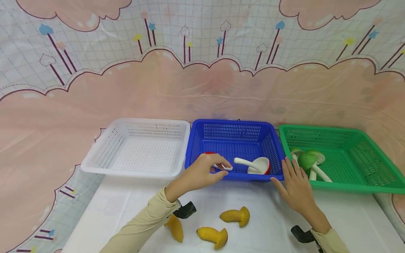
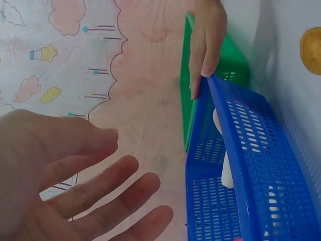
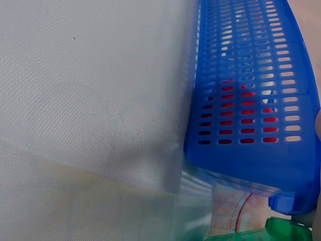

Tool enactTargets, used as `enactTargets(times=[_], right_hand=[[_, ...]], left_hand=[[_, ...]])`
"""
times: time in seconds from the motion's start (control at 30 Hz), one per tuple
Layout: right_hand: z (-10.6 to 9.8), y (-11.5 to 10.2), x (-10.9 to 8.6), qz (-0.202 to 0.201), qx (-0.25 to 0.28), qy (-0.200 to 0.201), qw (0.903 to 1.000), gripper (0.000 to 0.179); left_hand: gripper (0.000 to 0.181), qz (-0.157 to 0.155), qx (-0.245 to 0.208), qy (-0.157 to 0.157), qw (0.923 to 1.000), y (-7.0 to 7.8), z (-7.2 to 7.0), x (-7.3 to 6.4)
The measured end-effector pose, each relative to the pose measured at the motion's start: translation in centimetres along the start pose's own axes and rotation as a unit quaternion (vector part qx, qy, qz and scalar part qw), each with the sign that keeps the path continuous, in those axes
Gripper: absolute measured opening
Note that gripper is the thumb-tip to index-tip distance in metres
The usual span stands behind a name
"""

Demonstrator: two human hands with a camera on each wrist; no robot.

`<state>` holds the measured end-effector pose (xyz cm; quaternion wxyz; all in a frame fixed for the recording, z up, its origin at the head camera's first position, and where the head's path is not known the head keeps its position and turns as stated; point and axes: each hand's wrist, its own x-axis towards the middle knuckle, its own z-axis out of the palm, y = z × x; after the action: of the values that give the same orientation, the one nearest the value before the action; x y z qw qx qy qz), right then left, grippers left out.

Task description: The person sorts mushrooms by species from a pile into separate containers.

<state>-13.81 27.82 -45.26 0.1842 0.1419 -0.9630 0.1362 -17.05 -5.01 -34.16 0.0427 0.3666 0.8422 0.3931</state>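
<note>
My left hand (image 1: 200,172) hovers over the front of the blue basket (image 1: 234,126), its fingers loosely spread with nothing between them, as the left wrist view shows. Partly behind it lies a red-capped toy mushroom, its white stem (image 1: 228,168) showing past the fingers. Another toy mushroom (image 1: 260,165), white-stemmed with a red edge, lies at the basket's front right. My right hand (image 1: 296,191) rests with straight fingers where the blue basket meets the green basket (image 1: 357,188). Several green-capped toy mushrooms (image 1: 307,161) lie inside the green basket's left end.
A white basket (image 1: 136,174) stands left of the blue one, all three in a row along the back. Three yellow toy mushrooms (image 1: 235,216) lie on the white tabletop (image 1: 262,232) in front. A patterned cloth (image 1: 202,84) hangs behind the baskets.
</note>
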Motion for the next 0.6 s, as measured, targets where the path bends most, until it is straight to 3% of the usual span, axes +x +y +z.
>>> enactTargets(times=[0.27, 0.6], right_hand=[[0.0, 0.3, 0.1, -0.001, 0.002, -0.001, 1.0, 0.074], [0.1, 0.4, 0.3, -0.003, 0.002, 0.004, 1.0, 0.075]], left_hand=[[0.016, -0.019, -0.028, -0.006, 0.9994, -0.2, -0.8, -2.2], [0.019, -0.05, -0.011, -0.011, 0.9987, -0.4, -0.7, -5.1]])
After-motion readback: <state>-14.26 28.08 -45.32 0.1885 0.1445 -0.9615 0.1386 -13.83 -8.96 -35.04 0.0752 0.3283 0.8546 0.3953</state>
